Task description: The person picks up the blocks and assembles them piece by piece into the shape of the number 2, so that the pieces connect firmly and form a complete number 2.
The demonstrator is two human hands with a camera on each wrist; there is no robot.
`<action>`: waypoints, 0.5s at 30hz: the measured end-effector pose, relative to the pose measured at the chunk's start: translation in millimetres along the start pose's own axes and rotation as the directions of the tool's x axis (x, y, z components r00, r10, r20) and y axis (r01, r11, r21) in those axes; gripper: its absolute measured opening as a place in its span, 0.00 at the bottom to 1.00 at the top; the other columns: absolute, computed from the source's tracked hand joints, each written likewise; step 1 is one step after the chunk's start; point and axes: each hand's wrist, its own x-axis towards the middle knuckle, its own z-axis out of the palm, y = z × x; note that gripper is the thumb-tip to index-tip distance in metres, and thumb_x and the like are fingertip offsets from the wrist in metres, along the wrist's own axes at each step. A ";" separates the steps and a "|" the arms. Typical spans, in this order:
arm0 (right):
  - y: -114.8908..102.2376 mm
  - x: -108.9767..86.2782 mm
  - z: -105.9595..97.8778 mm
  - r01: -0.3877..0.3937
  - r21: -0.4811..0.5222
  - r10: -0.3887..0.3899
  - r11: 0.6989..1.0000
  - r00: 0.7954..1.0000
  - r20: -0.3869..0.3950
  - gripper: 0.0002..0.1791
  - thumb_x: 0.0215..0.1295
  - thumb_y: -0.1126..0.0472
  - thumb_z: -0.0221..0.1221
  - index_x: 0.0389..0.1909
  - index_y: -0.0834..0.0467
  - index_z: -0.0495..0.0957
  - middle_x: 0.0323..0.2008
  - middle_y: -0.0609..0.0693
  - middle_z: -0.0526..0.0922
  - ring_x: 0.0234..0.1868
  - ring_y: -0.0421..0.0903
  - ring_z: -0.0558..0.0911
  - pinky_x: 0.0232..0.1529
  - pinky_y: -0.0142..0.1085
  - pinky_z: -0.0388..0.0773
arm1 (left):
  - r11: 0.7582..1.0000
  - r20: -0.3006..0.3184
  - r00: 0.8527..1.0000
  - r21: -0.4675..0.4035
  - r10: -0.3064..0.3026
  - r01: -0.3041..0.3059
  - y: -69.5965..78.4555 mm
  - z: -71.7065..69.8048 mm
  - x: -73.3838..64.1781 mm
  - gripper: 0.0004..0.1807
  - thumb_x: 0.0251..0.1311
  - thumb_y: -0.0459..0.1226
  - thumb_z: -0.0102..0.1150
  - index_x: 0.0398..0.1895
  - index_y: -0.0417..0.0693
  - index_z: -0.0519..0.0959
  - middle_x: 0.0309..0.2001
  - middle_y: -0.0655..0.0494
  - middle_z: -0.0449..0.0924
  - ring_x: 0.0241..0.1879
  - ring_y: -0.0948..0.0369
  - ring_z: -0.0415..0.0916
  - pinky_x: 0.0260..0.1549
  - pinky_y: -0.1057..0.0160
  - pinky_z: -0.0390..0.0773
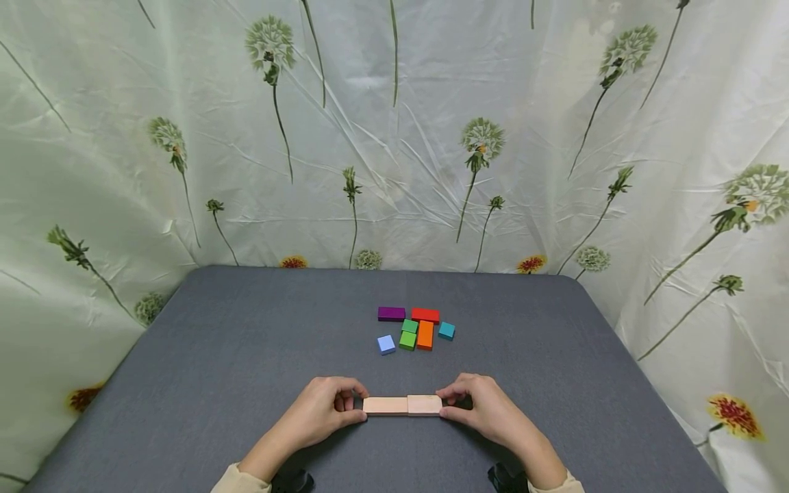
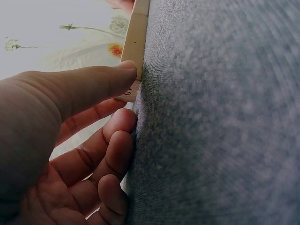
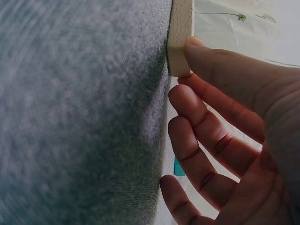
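Note:
Two plain wooden blocks lie end to end on the grey cloth, a longer left block [image 1: 385, 406] and a shorter right block [image 1: 425, 405], their inner ends touching. My left hand [image 1: 322, 409] pinches the outer end of the left block between thumb and forefinger. At the opposite end, my right hand [image 1: 487, 409] pinches the right block the same way. Dark marks show on the left block's end in the left wrist view, partly covered by the thumb [image 2: 105, 86]. The other fingers [image 3: 185, 136] of the right hand are loosely bent beside the cloth.
Beyond the hands lies a group of coloured blocks: purple [image 1: 391, 314], red [image 1: 425, 315], orange [image 1: 425, 335], two green [image 1: 407, 340], teal [image 1: 446, 331] and light blue [image 1: 386, 344]. A flower-print curtain [image 1: 407, 137] hangs around the grey-covered table [image 1: 246, 329].

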 end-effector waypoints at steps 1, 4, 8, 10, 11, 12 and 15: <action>0.1 -0.1 0.0 0.002 0.002 -0.002 1.000 1.000 0.000 0.11 0.64 0.57 0.76 0.46 0.55 0.92 0.35 0.39 0.84 0.35 0.30 0.78 0.38 0.31 0.78 | 1.000 0.002 1.000 0.002 -0.004 0.004 0.1 0.1 0.0 0.11 0.59 0.39 0.81 0.41 0.54 0.87 0.26 0.66 0.76 0.24 0.72 0.68 0.24 0.69 0.70; 0.3 -0.1 0.0 0.005 0.004 -0.005 1.000 1.000 0.005 0.11 0.65 0.57 0.76 0.46 0.54 0.92 0.35 0.39 0.84 0.35 0.30 0.78 0.39 0.31 0.78 | 1.000 0.002 1.000 0.003 -0.009 0.009 0.1 0.6 0.5 0.11 0.59 0.38 0.81 0.42 0.55 0.88 0.26 0.66 0.75 0.24 0.72 0.68 0.24 0.69 0.70; -0.1 0.2 -0.6 -0.002 0.002 0.002 1.000 1.000 0.015 0.11 0.65 0.56 0.76 0.47 0.54 0.91 0.35 0.39 0.83 0.36 0.31 0.77 0.39 0.31 0.77 | 1.000 0.001 1.000 0.013 -0.011 0.011 -0.3 0.9 1.5 0.11 0.59 0.38 0.80 0.42 0.55 0.87 0.26 0.67 0.76 0.24 0.73 0.68 0.24 0.70 0.70; -0.6 0.2 -1.1 -0.007 0.002 0.007 1.000 1.000 0.020 0.11 0.65 0.56 0.76 0.47 0.53 0.91 0.34 0.39 0.83 0.36 0.31 0.77 0.39 0.31 0.77 | 1.000 0.002 1.000 0.017 -0.013 0.013 -0.5 0.7 1.7 0.11 0.59 0.38 0.80 0.42 0.55 0.87 0.26 0.67 0.76 0.24 0.73 0.68 0.24 0.70 0.70; -0.8 0.3 -1.5 -0.009 0.003 0.009 1.000 1.000 0.023 0.12 0.65 0.56 0.76 0.47 0.53 0.91 0.34 0.39 0.83 0.36 0.32 0.77 0.39 0.31 0.77 | 1.000 0.003 1.000 0.018 -0.015 0.015 -0.8 0.6 1.7 0.11 0.59 0.38 0.80 0.42 0.55 0.87 0.26 0.67 0.76 0.24 0.73 0.68 0.24 0.70 0.70; -1.1 0.3 -1.8 -0.011 0.004 0.011 1.000 1.000 0.027 0.12 0.65 0.56 0.76 0.47 0.53 0.91 0.34 0.39 0.83 0.36 0.32 0.77 0.39 0.31 0.77 | 1.000 0.002 1.000 0.016 -0.014 0.014 -0.8 0.5 1.6 0.11 0.59 0.38 0.80 0.42 0.54 0.87 0.26 0.67 0.76 0.24 0.73 0.68 0.24 0.70 0.70; -1.9 0.2 -3.1 -0.012 0.009 0.011 1.000 0.999 0.037 0.12 0.65 0.56 0.76 0.48 0.54 0.91 0.34 0.39 0.83 0.36 0.33 0.77 0.39 0.32 0.77 | 1.000 0.000 1.000 0.006 -0.010 0.010 -1.0 -0.3 0.7 0.12 0.59 0.38 0.81 0.42 0.54 0.87 0.26 0.66 0.76 0.24 0.73 0.68 0.24 0.70 0.70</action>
